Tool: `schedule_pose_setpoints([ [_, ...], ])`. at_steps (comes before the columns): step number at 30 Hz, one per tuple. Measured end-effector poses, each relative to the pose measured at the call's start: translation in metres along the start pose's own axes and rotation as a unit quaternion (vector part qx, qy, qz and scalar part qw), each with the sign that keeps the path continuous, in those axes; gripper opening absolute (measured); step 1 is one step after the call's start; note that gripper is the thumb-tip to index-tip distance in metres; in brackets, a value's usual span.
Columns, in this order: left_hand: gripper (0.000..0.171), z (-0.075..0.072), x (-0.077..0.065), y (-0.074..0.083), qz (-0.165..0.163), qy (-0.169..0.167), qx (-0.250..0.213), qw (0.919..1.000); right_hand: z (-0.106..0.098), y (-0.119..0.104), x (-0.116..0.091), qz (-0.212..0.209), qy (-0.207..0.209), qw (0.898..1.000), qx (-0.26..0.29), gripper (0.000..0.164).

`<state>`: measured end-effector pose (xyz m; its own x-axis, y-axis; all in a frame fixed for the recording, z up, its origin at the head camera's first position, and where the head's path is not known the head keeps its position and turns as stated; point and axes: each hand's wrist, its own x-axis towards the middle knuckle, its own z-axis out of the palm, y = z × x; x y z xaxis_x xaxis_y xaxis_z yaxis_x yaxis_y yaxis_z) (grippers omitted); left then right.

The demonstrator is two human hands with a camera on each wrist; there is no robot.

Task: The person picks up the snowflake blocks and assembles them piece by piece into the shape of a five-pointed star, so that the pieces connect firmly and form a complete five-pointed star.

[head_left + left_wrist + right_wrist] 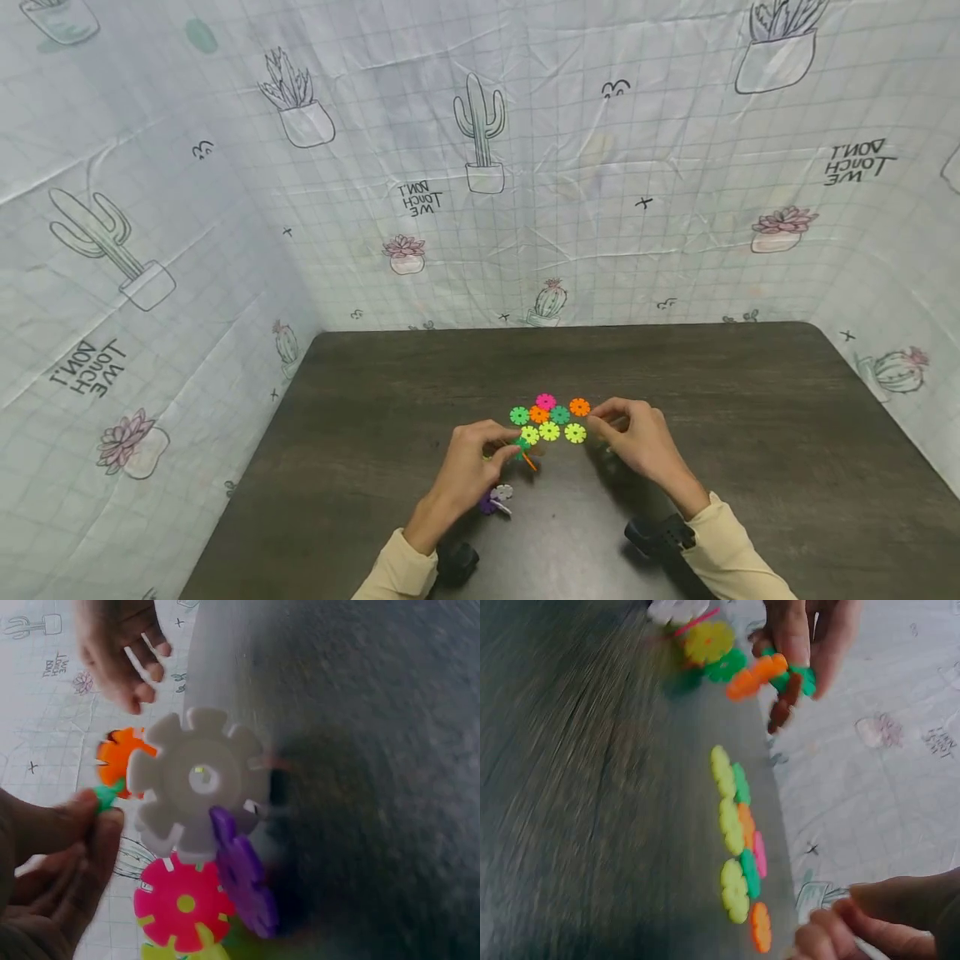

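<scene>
My left hand point(472, 458) pinches a green notched plastic disc point(806, 681) between thumb and fingers. An orange disc point(756, 677) and a brown disc point(782, 709) are slotted to it at angles. My right hand point(637, 437) hovers at the right end of the loose discs, fingers loosely bent, with nothing visible in its grasp. Its fingertips are beside an orange disc point(579, 407). Three yellow discs, including one in the middle point(549, 431), lie in the nearer row. Behind them lie green, orange and pink discs, such as the pink disc point(546, 402).
Close to my left wrist, a white disc point(161, 806) and a purple disc point(244, 877) stand joined at angles. A pink disc point(180, 896) shows below them in the left wrist view. The dark wooden table point(390, 375) meets a cactus-printed cloth point(525, 250).
</scene>
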<state>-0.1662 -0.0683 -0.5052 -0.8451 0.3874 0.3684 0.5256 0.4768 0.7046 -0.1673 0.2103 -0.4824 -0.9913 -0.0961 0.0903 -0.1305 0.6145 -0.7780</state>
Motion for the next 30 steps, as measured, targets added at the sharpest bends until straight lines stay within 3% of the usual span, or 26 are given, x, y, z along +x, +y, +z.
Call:
schedule_pose_setpoints([
  [6, 0.017, 0.000, 0.007, 0.003, -0.052, -0.074, 0.031, 0.9954, 0.001, 0.011, 0.001, -0.004, -0.030, 0.997, -0.066, 0.014],
  [15, 0.014, 0.000, 0.014, 0.000, -0.061, -0.118, 0.101, 0.9860, 0.005, 0.013, 0.010, -0.016, -0.051, 0.995, -0.079, 0.026],
  [20, 0.011, 0.000, 0.014, -0.004, -0.058, -0.123, 0.098, 0.9858, 0.009, 0.013, 0.016, -0.026, -0.057, 0.994, -0.090, 0.034],
  [30, 0.011, -0.009, 0.027, -0.005, -0.053, -0.085, 0.086, 0.9912, 0.016, 0.013, 0.018, -0.039, -0.057, 0.992, -0.109, 0.034],
])
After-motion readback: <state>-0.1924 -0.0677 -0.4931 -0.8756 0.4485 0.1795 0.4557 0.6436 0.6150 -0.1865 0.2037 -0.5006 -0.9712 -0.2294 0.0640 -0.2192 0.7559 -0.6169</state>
